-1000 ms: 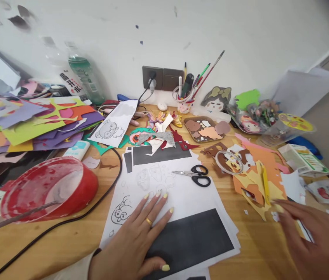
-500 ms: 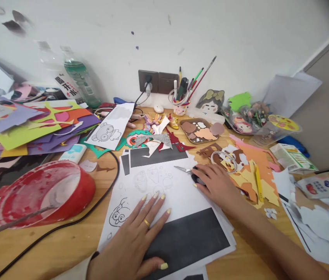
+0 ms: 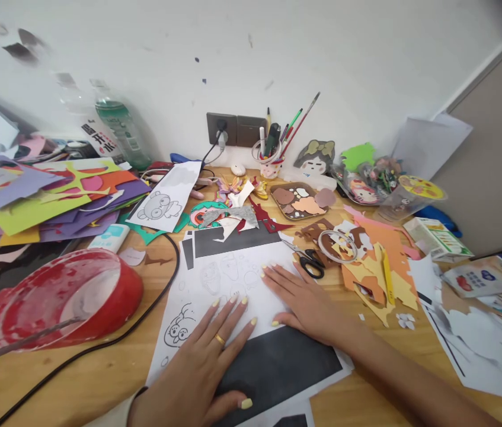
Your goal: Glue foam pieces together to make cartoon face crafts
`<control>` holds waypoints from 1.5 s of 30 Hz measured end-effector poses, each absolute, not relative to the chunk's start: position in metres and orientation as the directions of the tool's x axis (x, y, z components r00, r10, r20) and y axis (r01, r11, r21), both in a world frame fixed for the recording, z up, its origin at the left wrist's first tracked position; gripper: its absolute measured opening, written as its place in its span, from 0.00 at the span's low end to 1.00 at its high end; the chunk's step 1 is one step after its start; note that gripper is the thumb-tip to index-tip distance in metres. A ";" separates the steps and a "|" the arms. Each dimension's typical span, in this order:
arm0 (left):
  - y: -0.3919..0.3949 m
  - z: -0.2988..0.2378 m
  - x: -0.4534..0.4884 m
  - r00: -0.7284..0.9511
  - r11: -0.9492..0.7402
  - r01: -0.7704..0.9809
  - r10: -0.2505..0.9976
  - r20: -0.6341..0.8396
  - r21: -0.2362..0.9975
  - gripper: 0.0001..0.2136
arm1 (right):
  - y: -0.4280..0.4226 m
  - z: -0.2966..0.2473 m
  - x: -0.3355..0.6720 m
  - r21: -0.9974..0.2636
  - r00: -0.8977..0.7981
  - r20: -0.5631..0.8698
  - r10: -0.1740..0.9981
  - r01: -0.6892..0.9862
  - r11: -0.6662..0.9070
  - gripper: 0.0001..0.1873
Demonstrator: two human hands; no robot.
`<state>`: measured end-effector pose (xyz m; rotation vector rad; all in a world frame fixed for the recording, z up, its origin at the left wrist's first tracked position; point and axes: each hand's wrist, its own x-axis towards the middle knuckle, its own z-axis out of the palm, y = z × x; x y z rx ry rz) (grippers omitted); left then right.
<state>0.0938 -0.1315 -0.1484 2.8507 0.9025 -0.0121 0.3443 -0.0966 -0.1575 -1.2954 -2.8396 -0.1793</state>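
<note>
A stack of white paper sheets [image 3: 255, 279] lies before me, with faint pencil drawings, a dark-lined cartoon figure [image 3: 178, 331] and large black printed blocks [image 3: 284, 367]. My left hand [image 3: 208, 350] rests flat on the sheets with its fingers stretched out, the thumb over the black block. On the right part of the sheets my right hand [image 3: 304, 299] lies flat too, fingers extended and nothing in them. Just beyond that hand are black-handled scissors [image 3: 310, 261], their blades pointing up and left over the paper's edge.
At left stand a red bowl [image 3: 120, 296] with a stick in it and a pile of coloured paper [image 3: 50, 201]. A black cable [image 3: 144, 314] crosses the table. Paper scraps [image 3: 368, 273], a tape roll [image 3: 337, 246] and a yellow cutter [image 3: 387, 276] lie right; a pen cup [image 3: 272, 166] stands behind.
My right hand has let go of the scissors and moved left and down onto the paper. The scissors now lie at the sheets' right edge. My left hand has stayed in place.
</note>
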 end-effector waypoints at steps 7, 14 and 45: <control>-0.130 -0.142 0.093 0.824 -0.818 0.567 0.565 -0.045 0.099 0.31 | -0.092 -0.169 0.360 0.109 -0.453 0.150 0.879 0.891 0.441 0.34; -0.128 -0.134 0.092 0.836 -0.836 0.549 0.549 -0.001 0.014 0.32 | -0.079 -0.157 0.340 0.089 -0.520 0.176 0.836 0.854 0.513 0.32; -0.127 -0.150 0.088 0.784 -0.751 0.618 0.568 0.248 -0.231 0.33 | -0.055 -0.159 0.291 -0.251 -0.684 0.001 0.730 0.706 0.662 0.27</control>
